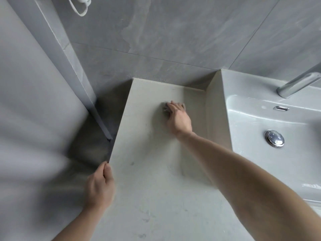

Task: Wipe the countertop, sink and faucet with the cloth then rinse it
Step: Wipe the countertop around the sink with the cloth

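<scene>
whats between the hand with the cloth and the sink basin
In the head view, only bare countertop and the raised side wall of the sink separate the right hand, pressing the cloth, from the basin; nothing lies on that stretch.

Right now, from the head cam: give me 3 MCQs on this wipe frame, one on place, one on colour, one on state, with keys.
1. Where is the cloth?
A. in the sink basin
B. on the countertop, under the right hand
C. draped over the faucet

2. What colour is the sink?
A. white
B. black
C. red

3. What is the left hand doing?
A. holding the cloth
B. turning the faucet
C. gripping the countertop's left edge

Key: 1 B, the right hand presses it on the countertop, left of the sink. 2 A, the basin is glossy white. 3 C, its fingers curl round the edge; the faucet is untouched.
</scene>
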### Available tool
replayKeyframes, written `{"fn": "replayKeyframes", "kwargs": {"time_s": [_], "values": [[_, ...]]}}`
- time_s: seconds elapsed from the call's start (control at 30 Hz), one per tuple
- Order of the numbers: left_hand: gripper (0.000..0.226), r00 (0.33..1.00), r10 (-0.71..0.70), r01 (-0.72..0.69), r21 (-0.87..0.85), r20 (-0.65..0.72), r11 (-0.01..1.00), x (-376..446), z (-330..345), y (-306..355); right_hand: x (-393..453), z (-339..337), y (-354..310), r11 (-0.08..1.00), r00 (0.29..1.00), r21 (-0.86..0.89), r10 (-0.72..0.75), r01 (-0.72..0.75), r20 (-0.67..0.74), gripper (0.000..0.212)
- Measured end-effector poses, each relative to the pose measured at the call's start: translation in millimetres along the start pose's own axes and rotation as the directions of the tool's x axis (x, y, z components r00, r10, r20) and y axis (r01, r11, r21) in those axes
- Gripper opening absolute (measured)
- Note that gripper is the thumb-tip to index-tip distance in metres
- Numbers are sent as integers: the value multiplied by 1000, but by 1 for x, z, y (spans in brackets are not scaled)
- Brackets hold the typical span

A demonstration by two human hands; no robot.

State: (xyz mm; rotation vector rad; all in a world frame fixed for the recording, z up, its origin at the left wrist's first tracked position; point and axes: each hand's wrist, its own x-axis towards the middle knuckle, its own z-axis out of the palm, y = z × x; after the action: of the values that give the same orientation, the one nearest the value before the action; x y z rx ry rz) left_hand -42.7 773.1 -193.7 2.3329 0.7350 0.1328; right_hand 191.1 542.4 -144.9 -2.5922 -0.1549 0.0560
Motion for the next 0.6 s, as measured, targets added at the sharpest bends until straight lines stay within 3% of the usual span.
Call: {"fn": "replayKeyframes", "kwargs": {"time_s": [0.13, 0.3, 0.47, 0.6], "values": [[56, 1000, 3, -3, -14, -8, 1000, 1, 0, 0, 6, -19, 52, 972, 979, -125, 193, -201, -70, 56], [53, 999, 37, -37, -5, -36, 999, -2, -1, 2, -51, 8, 54, 952, 931, -115, 243, -282, -274, 52], [52, 999, 32, -32, -2, -30, 999, -2, -3, 3, -121, 9, 46, 971, 959, -76, 210, -228, -191, 59], [53, 999, 30, -30, 2, -25, 1000, -2, -5, 4, -216, 10, 40, 996, 985, -18, 89, -93, -147, 56]]}}
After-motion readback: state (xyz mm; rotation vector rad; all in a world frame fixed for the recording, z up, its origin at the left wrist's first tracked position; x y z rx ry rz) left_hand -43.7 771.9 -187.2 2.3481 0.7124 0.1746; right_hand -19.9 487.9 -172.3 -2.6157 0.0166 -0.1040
